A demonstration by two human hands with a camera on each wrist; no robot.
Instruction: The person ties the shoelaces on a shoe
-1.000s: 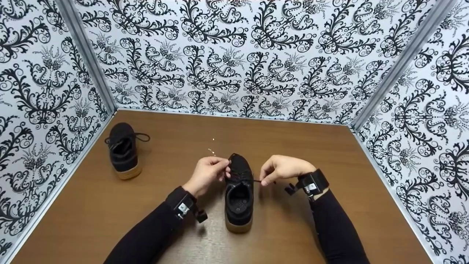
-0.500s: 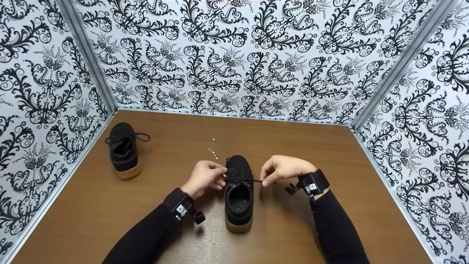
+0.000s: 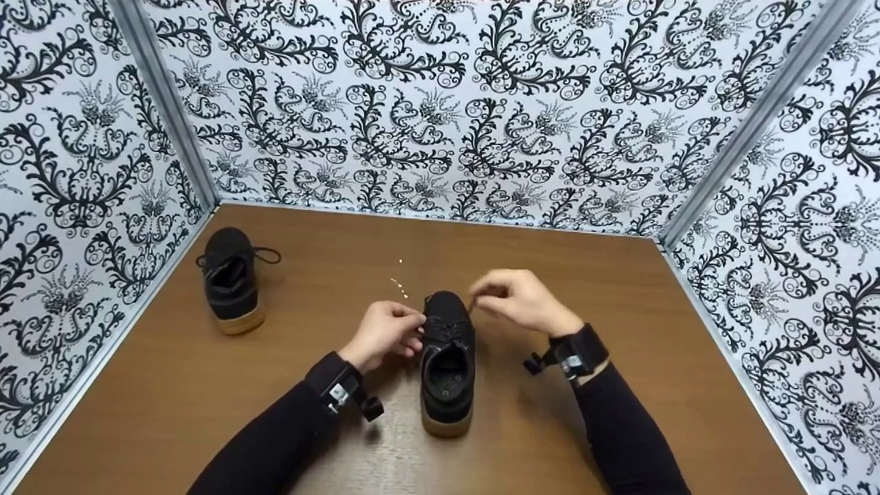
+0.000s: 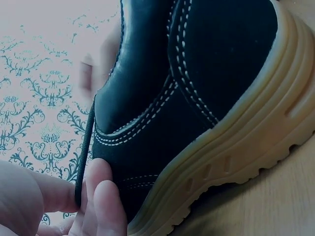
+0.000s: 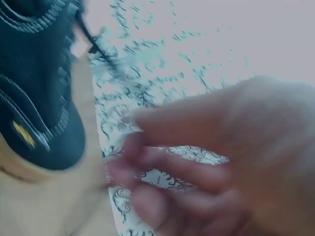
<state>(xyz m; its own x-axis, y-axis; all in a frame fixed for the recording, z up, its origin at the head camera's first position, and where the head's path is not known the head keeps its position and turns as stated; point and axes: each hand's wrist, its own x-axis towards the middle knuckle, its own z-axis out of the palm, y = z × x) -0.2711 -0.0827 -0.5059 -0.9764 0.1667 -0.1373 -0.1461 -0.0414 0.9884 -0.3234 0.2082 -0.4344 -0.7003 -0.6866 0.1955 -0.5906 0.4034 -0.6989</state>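
Observation:
A black sneaker (image 3: 448,309) with a tan gum sole stands on the table, toe pointing away from me. At its left side my left hand (image 3: 385,333) pinches one end of the shoelace (image 4: 85,152), drawn taut in the left wrist view. My right hand (image 3: 519,299) is raised off the sneaker's right side, near the toe. In the right wrist view a blurred black shoelace (image 5: 96,42) runs from the sneaker toward the right hand's pinched thumb and finger; motion smears the tips.
A second black sneaker (image 3: 230,282), its lace looping out to the right, stands at the table's (image 3: 330,247) back left. Patterned walls (image 3: 412,137) enclose the back and sides. Small bright specks lie beyond the left hand.
My left hand drew back slightly toward me, along the near sneaker's left side, then stayed. The right hand swung forward and left, up toward the toe. The sneakers hardly moved.

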